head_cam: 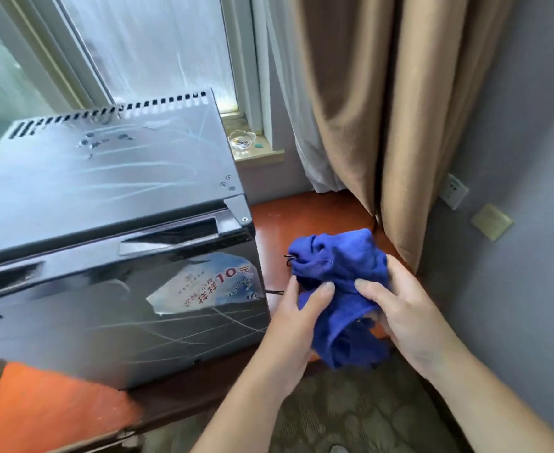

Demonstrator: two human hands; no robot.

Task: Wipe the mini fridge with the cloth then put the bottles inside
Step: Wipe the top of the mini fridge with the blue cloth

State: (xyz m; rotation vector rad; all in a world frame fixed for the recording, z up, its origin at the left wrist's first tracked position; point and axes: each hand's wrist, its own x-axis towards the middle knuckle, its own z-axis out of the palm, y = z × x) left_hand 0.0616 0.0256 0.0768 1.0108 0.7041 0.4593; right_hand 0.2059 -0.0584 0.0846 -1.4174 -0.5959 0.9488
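Left hand [296, 317] pinches a fold of the crumpled blue terry cloth [337, 266], thumb against fingers. Right hand [399, 308] grips the bunch, thumb on top, fingers curled beneath. Cloth sits off the fridge's front right corner, not touching it. Best to fold it into a flat pad first. Beyond is the glossy black mini fridge [105, 223], door shut, with pale streaks on top and door. Overlapping passes would suit. No bottles in view.
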